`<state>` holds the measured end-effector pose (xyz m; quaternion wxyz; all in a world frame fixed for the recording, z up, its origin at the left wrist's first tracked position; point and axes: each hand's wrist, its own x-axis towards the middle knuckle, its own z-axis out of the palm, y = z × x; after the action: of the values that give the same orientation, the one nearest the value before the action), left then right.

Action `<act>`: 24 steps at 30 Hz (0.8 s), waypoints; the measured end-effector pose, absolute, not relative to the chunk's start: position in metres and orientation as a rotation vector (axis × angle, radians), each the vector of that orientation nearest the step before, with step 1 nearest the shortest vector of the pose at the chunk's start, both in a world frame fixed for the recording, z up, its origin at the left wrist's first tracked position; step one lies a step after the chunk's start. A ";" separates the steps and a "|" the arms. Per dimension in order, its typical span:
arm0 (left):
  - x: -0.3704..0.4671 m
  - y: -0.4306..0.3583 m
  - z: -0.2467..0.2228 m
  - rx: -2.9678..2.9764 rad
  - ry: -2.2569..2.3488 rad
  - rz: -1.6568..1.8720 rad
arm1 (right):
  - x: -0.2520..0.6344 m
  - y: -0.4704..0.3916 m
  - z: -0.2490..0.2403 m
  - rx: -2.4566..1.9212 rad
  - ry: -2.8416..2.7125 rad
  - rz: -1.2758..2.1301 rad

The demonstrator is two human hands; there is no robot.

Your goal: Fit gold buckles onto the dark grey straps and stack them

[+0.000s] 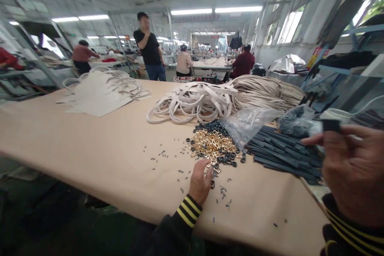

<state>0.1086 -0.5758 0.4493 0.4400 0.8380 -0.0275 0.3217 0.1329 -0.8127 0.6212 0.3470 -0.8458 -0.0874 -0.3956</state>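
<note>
My left hand (199,182) rests at the near edge of a heap of gold rectangular buckles (212,142). Its fingers are curved, with a gap between thumb and forefinger, and nothing shows in them. Small black loops (229,158) lie beside and behind the buckles. On the right, my right hand (355,168) is raised close to the camera, pinching a black strip (331,125), of which only a short flat end shows. Below and left of that hand lies a stack of similar black strips (282,152). Tiny dark bits (222,193) are scattered around my left hand.
A clear plastic bag (249,124) lies behind the buckles. Farther back on the brown table (120,144) are coiled pale straps (192,102), a long bundle of straps (267,90) and pale panels with handles (99,94). A person (151,50) stands beyond the table; others sit farther off.
</note>
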 end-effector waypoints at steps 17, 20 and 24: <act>0.117 -0.553 0.434 1.527 0.452 0.120 | 0.195 -0.721 0.455 -1.411 -0.756 1.105; 0.121 -0.557 0.435 1.655 0.448 0.174 | 0.196 -0.724 0.447 -1.341 -0.690 1.103; 0.122 -0.561 0.436 1.819 0.422 0.254 | 0.193 -0.722 0.445 -1.308 -0.638 1.123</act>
<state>0.1219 -0.5613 0.4355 0.5880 0.7807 0.1811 0.1091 0.1932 -0.7225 0.4446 0.6066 -0.5656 -0.2761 0.4857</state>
